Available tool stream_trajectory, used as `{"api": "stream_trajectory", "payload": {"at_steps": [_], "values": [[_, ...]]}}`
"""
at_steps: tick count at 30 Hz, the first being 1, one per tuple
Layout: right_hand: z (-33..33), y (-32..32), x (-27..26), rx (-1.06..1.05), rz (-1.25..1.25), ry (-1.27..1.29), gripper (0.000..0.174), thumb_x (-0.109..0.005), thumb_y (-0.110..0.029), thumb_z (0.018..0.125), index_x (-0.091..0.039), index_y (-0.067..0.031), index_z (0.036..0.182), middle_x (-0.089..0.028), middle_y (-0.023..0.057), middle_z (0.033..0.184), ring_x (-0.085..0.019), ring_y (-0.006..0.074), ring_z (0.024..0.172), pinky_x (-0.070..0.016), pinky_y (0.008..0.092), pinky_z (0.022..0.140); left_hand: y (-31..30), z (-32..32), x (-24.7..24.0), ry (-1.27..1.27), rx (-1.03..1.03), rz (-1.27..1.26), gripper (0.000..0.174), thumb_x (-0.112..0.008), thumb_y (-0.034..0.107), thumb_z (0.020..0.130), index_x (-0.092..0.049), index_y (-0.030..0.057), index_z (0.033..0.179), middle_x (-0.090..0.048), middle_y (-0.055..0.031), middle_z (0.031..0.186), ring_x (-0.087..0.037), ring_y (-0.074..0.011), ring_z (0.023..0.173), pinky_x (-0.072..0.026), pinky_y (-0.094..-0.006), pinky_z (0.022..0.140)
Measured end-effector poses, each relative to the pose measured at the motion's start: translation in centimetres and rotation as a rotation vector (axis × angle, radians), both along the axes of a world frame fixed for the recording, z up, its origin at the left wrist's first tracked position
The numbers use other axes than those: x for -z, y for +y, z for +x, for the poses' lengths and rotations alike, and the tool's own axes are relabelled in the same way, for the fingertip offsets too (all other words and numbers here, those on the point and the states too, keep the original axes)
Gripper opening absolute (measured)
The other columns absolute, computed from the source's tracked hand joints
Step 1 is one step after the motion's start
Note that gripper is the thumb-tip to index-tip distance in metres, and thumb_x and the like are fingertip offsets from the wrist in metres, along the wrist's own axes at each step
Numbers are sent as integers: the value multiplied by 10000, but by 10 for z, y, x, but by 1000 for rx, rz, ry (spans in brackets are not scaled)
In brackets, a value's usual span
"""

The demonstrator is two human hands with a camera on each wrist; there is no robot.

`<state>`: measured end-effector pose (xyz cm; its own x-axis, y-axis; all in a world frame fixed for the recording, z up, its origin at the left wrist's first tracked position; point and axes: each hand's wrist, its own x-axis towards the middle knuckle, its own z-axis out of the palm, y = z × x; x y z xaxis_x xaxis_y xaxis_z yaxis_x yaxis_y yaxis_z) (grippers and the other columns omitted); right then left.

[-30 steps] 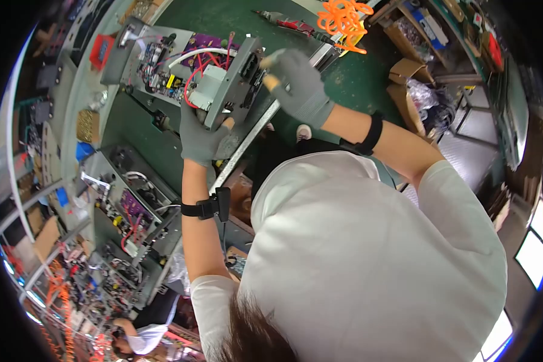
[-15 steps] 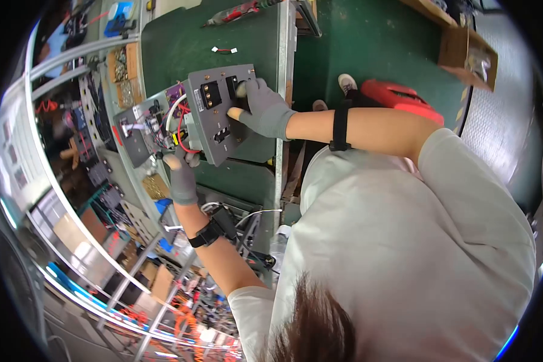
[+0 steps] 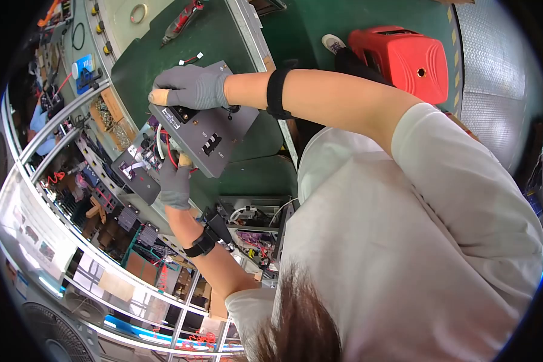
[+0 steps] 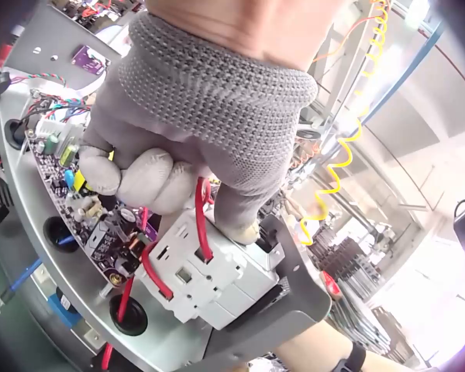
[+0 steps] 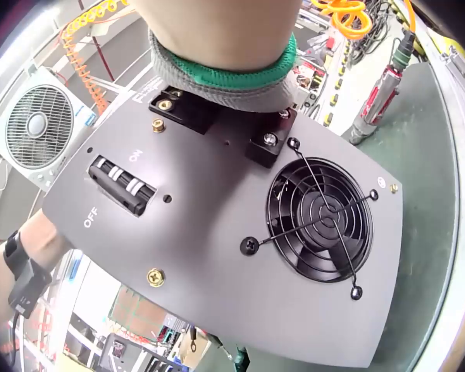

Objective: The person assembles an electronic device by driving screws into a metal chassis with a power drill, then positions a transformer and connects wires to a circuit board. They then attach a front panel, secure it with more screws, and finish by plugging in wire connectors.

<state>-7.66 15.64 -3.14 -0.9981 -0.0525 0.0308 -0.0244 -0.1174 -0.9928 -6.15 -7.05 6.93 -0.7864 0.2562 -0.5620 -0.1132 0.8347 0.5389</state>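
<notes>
A grey metal electrical unit stands tilted, with its end panel (image 3: 202,131) facing up toward the head camera. On this panel, the right wrist view shows a black fan (image 5: 319,219), ON/OFF breaker switches (image 5: 122,184) and dark terminal blocks (image 5: 270,139). My gloved left hand (image 3: 175,182) is behind the panel, its thumb and curled fingers gripping a white breaker block (image 4: 209,267) with red wires. Beneath those fingers lies a circuit board (image 4: 85,209). My gloved right hand (image 3: 190,87) grips the panel's far edge; in its wrist view the fingers are hidden behind the cuff (image 5: 232,91).
A red power screwdriver (image 3: 182,23) and a short white-ended connector lead (image 3: 191,59) lie on the green bench mat (image 3: 145,54). Another opened unit (image 3: 253,232) sits beside my left forearm. A red plastic stool (image 3: 407,60) stands on the floor by my foot.
My right hand has moved from the panel's near side across to its far edge. The panel has tilted, showing more of its face. The left hand stays behind it. The head view has swung.
</notes>
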Motion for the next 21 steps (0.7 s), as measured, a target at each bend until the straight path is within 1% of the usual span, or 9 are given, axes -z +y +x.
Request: {"api": "stream_trajectory", "payload": {"at_steps": [2, 5, 7, 9, 11, 13, 15, 18, 21], "values": [[-2, -4, -7, 22, -19, -26, 631, -347, -593, 931, -613, -67, 1157, -600, 205, 1166, -556, 366, 1105, -415, 420, 950, -15, -12, 4, -9, 79, 17, 280, -638, 274, 892, -603, 12, 986, -564, -11, 757, -481, -80, 633, -369, -252, 526], [-9, -9, -16, 56, 31, -211, 606, -332, -571, 931, -672, -93, 1081, -643, 215, 1052, -602, 377, 1006, -440, 413, 912, -33, -33, 17, -170, 15, -124, 500, -611, 412, 888, -592, -8, 1157, -637, -57, 938, -599, -119, 780, -471, -254, 642], [-15, -12, -15, 94, 59, -259, 563, -354, -545, 921, -722, -124, 989, -669, 209, 954, -630, 376, 928, -462, 418, 874, -10, -39, 19, -221, -341, 4, 553, -593, 521, 878, -625, 12, 1091, -628, -41, 831, -567, -112, 661, -442, -253, 571], [-18, -13, -14, 114, 71, -261, 549, -369, -537, 916, -730, -125, 964, -673, 205, 935, -636, 374, 907, -471, 422, 857, -2, -55, 31, -102, -209, -234, 585, -538, 591, 886, -643, 37, 1041, -603, -36, 723, -502, -114, 540, -378, -262, 476], [-19, -15, -12, 132, 80, -262, 536, -385, -528, 911, -738, -126, 939, -678, 201, 916, -642, 371, 886, -480, 426, 840, 7, -62, 37, -167, -306, -310, 572, -528, 540, 865, -631, -11, 753, -514, -47, 555, -470, -145, 484, -321, -297, 427], [-19, -16, -10, 203, 35, -221, 585, -422, -529, 907, -709, -21, 861, -663, 200, 769, -639, 347, 723, -495, 404, 728, 22, -53, 36, -143, -470, -168, 553, -517, 551, 867, -644, 13, 835, -553, -52, 618, -452, -138, 461, -323, -303, 401], [-22, -15, -10, 203, 41, -228, 577, -427, -526, 906, -712, -26, 863, -664, 201, 771, -640, 344, 724, -495, 402, 725, 16, -57, 28, -342, -335, -153, 535, -520, 531, 878, -625, 26, 1019, -636, -93, 801, -566, -161, 585, -454, -296, 495], [-21, -13, -14, 186, 48, -255, 564, -435, -522, 905, -718, -35, 866, -665, 202, 781, -641, 340, 732, -495, 402, 726, 16, -45, 29, -362, -450, 13, 555, -515, 550, 883, -569, 77, 1168, -648, -90, 906, -611, -164, 659, -505, -310, 536], [-22, -14, -12, 181, 50, -266, 553, -437, -517, 904, -722, -44, 865, -668, 199, 797, -642, 337, 752, -494, 406, 735, 30, -26, 22, -291, -534, 157, 595, -512, 612, 881, -574, 90, 1161, -668, -70, 926, -645, -169, 763, -481, -290, 506]]}}
